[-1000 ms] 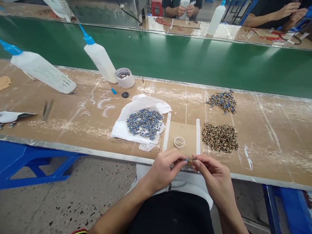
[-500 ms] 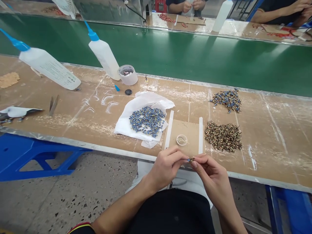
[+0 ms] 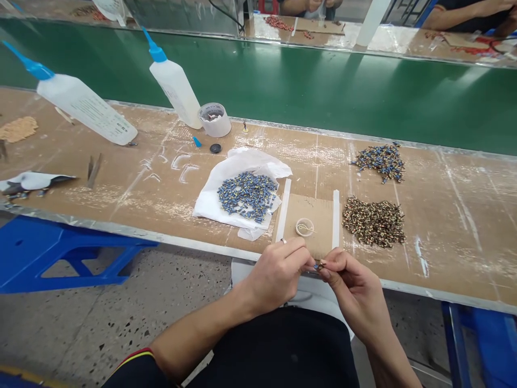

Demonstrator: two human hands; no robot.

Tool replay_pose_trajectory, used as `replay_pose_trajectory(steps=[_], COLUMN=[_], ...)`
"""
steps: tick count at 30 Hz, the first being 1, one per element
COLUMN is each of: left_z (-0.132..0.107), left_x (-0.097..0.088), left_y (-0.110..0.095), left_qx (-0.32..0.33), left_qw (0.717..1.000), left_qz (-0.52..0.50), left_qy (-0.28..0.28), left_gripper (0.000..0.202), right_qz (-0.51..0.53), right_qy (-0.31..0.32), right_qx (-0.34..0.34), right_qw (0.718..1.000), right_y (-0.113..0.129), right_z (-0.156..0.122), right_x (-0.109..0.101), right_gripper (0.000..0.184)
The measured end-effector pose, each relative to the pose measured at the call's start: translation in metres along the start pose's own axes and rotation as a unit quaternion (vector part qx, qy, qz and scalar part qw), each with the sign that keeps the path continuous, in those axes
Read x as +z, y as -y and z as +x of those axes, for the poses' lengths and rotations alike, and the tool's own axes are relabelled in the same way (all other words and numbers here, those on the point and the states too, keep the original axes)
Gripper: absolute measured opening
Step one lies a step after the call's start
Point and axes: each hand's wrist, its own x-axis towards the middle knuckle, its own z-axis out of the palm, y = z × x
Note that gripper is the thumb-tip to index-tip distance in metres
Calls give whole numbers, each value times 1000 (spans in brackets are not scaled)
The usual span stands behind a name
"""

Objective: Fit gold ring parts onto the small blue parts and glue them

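Note:
At the table's near edge my left hand (image 3: 280, 272) pinches a small blue piece (image 3: 317, 267) between thumb and fingertips. Facing it, my right hand (image 3: 355, 285) is closed on a small brown-and-gold piece (image 3: 322, 265); the two pieces touch or meet between my fingertips, too small to tell how they join. Just beyond lies a cardboard mat (image 3: 311, 210) with a small round cup (image 3: 304, 227) holding a thin pale loop. To the left, blue-and-yellow pieces (image 3: 247, 196) are heaped on white paper (image 3: 210, 199). To the right is a pile of brown-and-gold pieces (image 3: 374, 222), with joined-looking blue-and-brown pieces (image 3: 380, 163) behind it.
Two white squeeze bottles (image 3: 86, 110) with blue nozzles stand tilted in view at the left, near a tape roll (image 3: 215, 119) holding scraps. Tweezers (image 3: 94, 171) lie farther left. Beyond the table runs a green conveyor belt (image 3: 283, 81); other people's hands work across it.
The view has shifted slightly, so the table sits a little higher and farther right. Both hands stay together at the same small pieces, the left hand turned a little.

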Motion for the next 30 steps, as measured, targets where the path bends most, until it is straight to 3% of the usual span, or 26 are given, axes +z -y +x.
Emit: replay_pose_trajectory(steps=[4, 9, 19, 24, 27, 30], left_z=[-2, -5, -8, -7, -2, 1], left_x=[-5, -4, -9, -12, -15, -16], left_y=[-7, -14, -9, -5, -4, -4], left_qx=[-27, -49, -53, -38, -65, -92], left_qw=[1000, 999, 996, 996, 992, 986], left_qz=[4, -15, -63, -81, -96, -101], left_qy=[15, -4, 28, 28, 53, 97], left_gripper=[21, 21, 19, 16, 7, 14], right_qz=[-9, 10, -34, -22, -9, -25], right_qy=[-10, -40, 10, 34, 22, -3], right_qx=[-8, -12, -34, -29, -23, -31], right_qw=[1000, 999, 999, 999, 999, 999], right_y=[5, 10, 8, 9, 9, 8], right_z=[-3, -8, -5, 0, 2, 2], right_x=[6, 15, 12, 7, 2, -1], right_gripper=[18, 17, 23, 14, 8, 8])
